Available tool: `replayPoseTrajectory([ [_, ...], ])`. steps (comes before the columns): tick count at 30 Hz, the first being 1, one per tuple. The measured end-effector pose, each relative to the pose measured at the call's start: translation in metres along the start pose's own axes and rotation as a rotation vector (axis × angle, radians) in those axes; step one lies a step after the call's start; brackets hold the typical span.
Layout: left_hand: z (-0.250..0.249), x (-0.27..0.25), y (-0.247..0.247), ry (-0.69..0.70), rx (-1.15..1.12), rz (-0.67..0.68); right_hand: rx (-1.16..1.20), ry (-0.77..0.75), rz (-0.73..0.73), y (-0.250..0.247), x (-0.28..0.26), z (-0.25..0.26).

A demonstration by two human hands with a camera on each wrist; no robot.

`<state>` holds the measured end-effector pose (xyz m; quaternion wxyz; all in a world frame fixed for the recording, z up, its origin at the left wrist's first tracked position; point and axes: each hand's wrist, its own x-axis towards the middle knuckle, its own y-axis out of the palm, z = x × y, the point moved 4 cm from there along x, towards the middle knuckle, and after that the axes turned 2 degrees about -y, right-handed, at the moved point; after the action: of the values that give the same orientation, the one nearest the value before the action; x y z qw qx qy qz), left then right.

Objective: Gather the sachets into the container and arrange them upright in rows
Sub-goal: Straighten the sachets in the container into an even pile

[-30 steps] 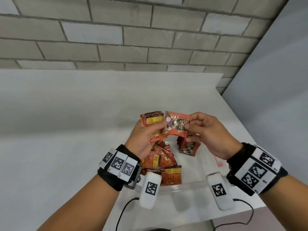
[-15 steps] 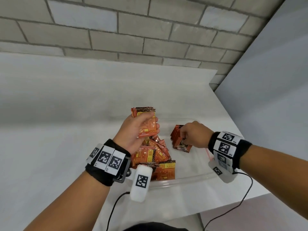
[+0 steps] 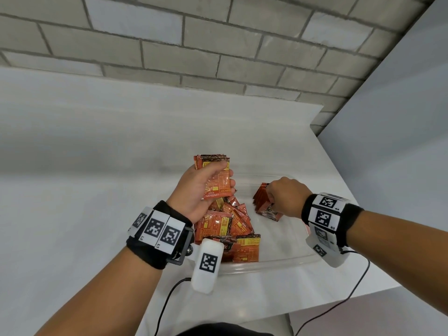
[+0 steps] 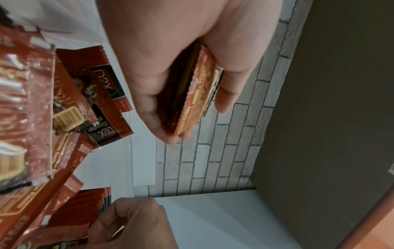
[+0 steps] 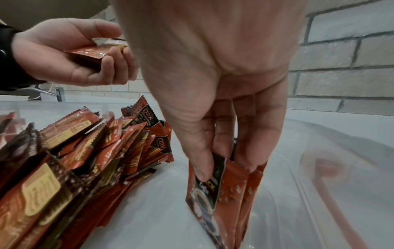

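Barely started imo: right hand (image 5: 213, 80) fingers (image 5: 202, 168) pinch the front sachet of one short upright row (image 3: 263, 202) in the clear container (image 3: 278, 261), left hand (image 3: 201, 187) grips a small stack (image 3: 215, 177), and the loose pile (image 3: 228, 226) isn't sorted yet.

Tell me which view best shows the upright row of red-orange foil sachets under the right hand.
The right wrist view: the upright row of red-orange foil sachets stands on the clear plastic container floor, pinched by the right hand. The head view shows only its edges past the knuckles; the left wrist view shows a blurred corner.
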<state>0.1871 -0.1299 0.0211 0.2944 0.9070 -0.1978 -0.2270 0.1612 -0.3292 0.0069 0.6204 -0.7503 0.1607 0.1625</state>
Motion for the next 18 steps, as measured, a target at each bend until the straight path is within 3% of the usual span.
replayPoseTrajectory([
  [18,0.001,0.002,0.0,-0.018,0.001,-0.029,-0.054,-0.001,-0.057,-0.006,-0.007,-0.008],
])
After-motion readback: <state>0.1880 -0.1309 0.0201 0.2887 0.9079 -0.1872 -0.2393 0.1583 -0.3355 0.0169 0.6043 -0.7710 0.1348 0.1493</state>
